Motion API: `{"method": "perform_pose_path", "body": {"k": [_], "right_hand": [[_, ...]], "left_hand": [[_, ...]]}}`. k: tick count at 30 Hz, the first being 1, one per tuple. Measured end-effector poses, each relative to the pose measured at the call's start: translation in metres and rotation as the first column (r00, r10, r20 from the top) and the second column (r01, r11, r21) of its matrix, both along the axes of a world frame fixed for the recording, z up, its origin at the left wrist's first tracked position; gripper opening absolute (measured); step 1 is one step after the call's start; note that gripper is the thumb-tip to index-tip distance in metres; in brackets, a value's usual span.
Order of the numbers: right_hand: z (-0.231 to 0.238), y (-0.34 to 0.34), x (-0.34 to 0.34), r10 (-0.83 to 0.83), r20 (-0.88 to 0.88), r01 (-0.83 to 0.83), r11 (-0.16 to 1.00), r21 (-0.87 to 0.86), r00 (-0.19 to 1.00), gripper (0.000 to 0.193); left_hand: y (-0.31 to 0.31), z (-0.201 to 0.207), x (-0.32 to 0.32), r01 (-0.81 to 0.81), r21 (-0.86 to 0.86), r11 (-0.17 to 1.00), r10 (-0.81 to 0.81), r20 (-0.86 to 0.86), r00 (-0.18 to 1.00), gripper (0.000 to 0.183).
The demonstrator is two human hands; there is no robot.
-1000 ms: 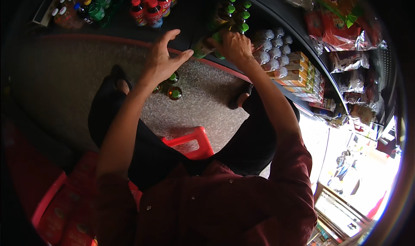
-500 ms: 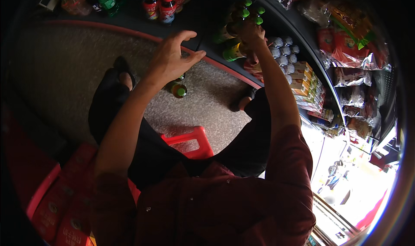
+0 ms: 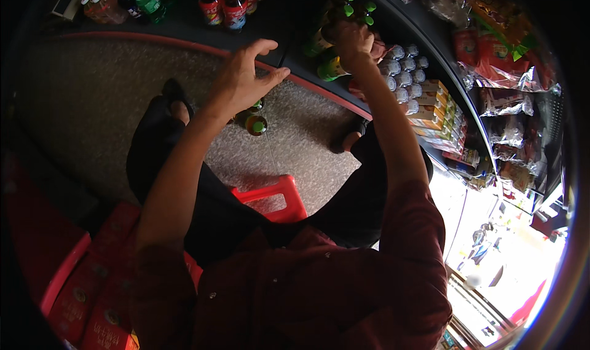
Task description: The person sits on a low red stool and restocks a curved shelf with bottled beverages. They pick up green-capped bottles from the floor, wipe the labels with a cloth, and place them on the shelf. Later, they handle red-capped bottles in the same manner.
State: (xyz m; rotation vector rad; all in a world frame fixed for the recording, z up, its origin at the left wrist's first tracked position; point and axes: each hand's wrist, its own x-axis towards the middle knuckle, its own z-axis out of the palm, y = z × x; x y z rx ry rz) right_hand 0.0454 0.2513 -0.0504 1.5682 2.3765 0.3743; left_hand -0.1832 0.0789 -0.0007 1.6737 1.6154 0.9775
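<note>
My right hand point(image 3: 355, 44) reaches onto the low dark shelf, its fingers curled round the upper part of a bottle with a green and yellow label point(image 3: 332, 70). The hand hides that bottle's top. Several bottles with green caps point(image 3: 348, 9) stand just beyond it. My left hand point(image 3: 249, 76) hangs in the air before the shelf's red front edge, thumb and fingers apart, holding nothing. On the floor below it stands a green-capped bottle of amber drink point(image 3: 256, 125), with another partly behind my wrist.
Red-capped bottles point(image 3: 235, 9) stand left on the shelf point(image 3: 283, 39). Clear-capped bottles point(image 3: 402, 79) and stacked drink cartons point(image 3: 433, 113) lie right of my right hand. A red plastic stool point(image 3: 286, 199) is between my legs. Red boxes point(image 3: 92, 288) are at lower left.
My right hand has shifted slightly up and left among the green-capped bottles. My left hand stays open in nearly the same place. The view has moved a little.
</note>
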Motion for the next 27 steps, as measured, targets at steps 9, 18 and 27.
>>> {"method": "perform_pose_path", "body": {"k": [9, 18, 27], "right_hand": [[-0.093, -0.138, -0.099, 0.172, -0.276, -0.246, 0.934, -0.258, 0.946, 0.055], [-0.155, -0.162, -0.083, -0.005, -0.415, -0.179, 0.898, -0.403, 0.91, 0.037], [-0.15, -0.157, -0.074, 0.165, -0.386, -0.296, 0.904, -0.309, 0.907, 0.032]], "left_hand": [[-0.002, 0.011, -0.001, -0.002, -0.069, 0.998, -0.001, -0.043, 0.999, 0.054], [0.0, 0.006, 0.001, 0.026, -0.051, 0.998, -0.031, -0.098, 0.995, 0.055], [0.005, -0.008, 0.016, 0.106, -0.068, 0.992, -0.113, -0.104, 0.988, 0.052]]}}
